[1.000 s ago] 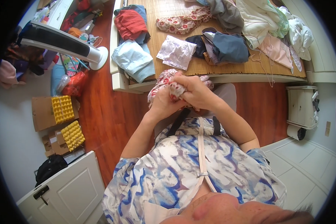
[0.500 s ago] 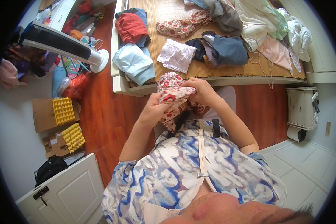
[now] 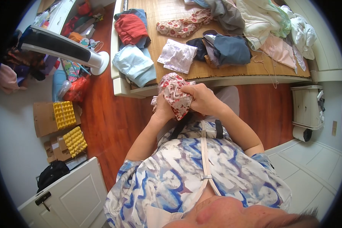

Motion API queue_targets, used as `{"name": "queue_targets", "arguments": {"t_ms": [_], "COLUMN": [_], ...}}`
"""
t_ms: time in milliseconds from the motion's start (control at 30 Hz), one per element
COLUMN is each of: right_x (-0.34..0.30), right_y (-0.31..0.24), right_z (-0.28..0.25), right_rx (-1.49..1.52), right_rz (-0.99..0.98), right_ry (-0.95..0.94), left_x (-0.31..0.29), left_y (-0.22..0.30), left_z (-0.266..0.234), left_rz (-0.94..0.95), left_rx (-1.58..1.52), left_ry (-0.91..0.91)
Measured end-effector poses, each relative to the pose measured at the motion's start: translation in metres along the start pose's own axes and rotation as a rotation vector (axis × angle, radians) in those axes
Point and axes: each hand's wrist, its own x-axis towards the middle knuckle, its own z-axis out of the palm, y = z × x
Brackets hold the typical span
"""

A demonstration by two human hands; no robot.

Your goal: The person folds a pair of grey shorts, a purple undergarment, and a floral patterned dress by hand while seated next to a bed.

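Observation:
A white cloth garment with red flowers (image 3: 175, 91) is bunched up in front of my body, near the front edge of the bed. My left hand (image 3: 163, 107) grips it from the left side, with part of the cloth sticking out past the wrist. On the other side my right hand (image 3: 200, 98) pinches the fabric between thumb and fingers. The kind of garment cannot be made out in its crumpled state. Just beyond it on the bed lies a folded pale lilac-white cloth (image 3: 177, 56).
On the bed mat (image 3: 161, 10) are a light blue folded garment (image 3: 134, 62), a red one (image 3: 130, 29), a dark blue pile (image 3: 231, 50), another floral cloth (image 3: 183, 27) and a cream quilt (image 3: 259, 21). A tower fan (image 3: 60, 47) stands left; a white door (image 3: 70, 192) is lower left.
The floral cloth has been gathered into a tighter bunch. My left hand has turned and shifted slightly right, while my right hand has come down a little onto the cloth's near side.

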Motion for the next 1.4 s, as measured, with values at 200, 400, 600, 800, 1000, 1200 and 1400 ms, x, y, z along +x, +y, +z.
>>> {"name": "queue_targets", "arguments": {"t_ms": [200, 400, 600, 800, 1000, 1200, 1400], "right_x": [-0.012, -0.009, -0.007, -0.009, -0.008, -0.009, -0.004], "right_y": [0.032, 0.068, 0.056, 0.028, 0.023, 0.034, 0.028], "right_z": [-0.022, -0.016, -0.027, -0.038, -0.042, -0.036, -0.038], "right_rx": [-0.130, -0.233, 0.619, 1.178, 0.467, 0.125, 1.225], "right_rz": [0.184, 0.107, 0.334, 0.497, 0.238, 0.310, 0.425], "right_ry": [-0.001, 0.253, 0.229, 0.123, -0.062, 0.025, 0.158], "left_x": [-0.004, -0.024, -0.020, -0.005, -0.004, -0.004, 0.000], "left_y": [0.066, 0.070, 0.075, 0.054, 0.072, 0.062, 0.069], "left_z": [0.004, 0.011, 0.015, 0.005, 0.005, 0.000, 0.002], "left_rz": [0.878, 0.528, 0.032, 0.281, -0.105, 0.082, -0.216], "left_rx": [1.025, 0.421, -0.244, 1.132, -0.300, -0.230, -0.420], "left_ry": [0.068, -0.055, -0.108, -0.212, -0.048, -0.095, -0.253]}}
